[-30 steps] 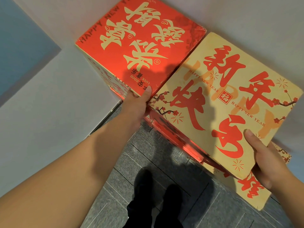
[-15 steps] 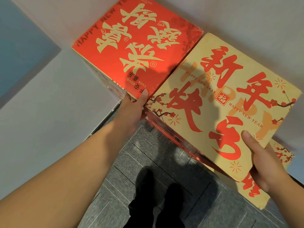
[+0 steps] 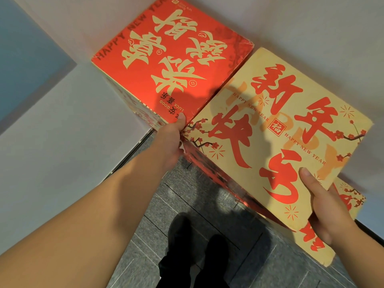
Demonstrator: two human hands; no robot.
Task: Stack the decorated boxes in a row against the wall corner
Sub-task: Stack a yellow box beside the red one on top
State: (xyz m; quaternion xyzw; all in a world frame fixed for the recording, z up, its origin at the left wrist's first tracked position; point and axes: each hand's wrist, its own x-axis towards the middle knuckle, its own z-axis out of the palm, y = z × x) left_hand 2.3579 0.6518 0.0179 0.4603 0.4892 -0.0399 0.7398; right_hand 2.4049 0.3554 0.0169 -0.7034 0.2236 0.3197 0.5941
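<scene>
A red box [image 3: 174,65] with cream characters stands in the wall corner. Beside it on the right is a cream box [image 3: 286,129] with red characters, its edge touching the red box. My left hand [image 3: 169,140] grips the cream box's near left corner, thumb up against the red box's corner. My right hand [image 3: 330,208] grips the cream box's near right corner, thumb lying on its top. Beneath the cream box a further cream box [image 3: 324,242] pokes out at the lower right.
White walls [image 3: 62,125] meet in a corner behind the red box, with a blue panel [image 3: 25,59] at far left. Grey tiled floor [image 3: 187,204] lies below, and my dark shoes [image 3: 195,246] stand close to the boxes.
The cream box has shifted slightly left and back, closing against the red box. Both hands moved with it and keep their grip.
</scene>
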